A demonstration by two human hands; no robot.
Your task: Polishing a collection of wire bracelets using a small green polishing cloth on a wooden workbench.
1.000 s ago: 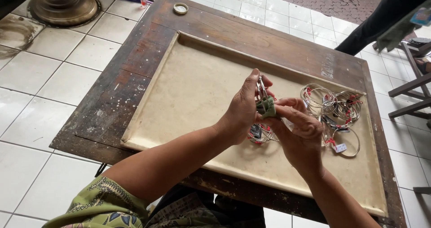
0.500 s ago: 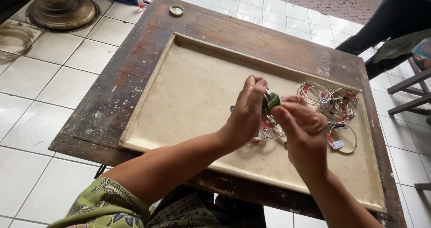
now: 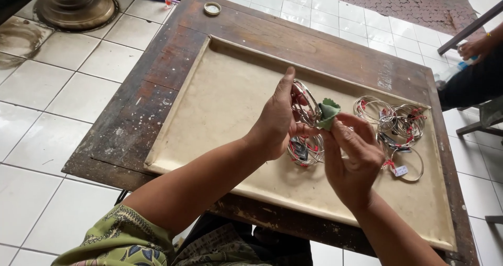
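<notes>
Here, raised left hand [image 3: 277,122] pinching silver bangles [image 3: 305,102], right hand [image 3: 352,161] gripping seemingly a green cloth [image 3: 328,112].

This looks like a small craft workshop set up in a tiled, semi-open area. A worn, paint-stained wooden desk [image 3: 131,124] carries a shallow beige work tray [image 3: 225,103] strewn with tagged silver bangles [image 3: 393,122]. White floor tiles [image 3: 47,93] give way to brick paving [image 3: 398,1], and a brass pedestal base [image 3: 76,6] stands nearby.
</notes>
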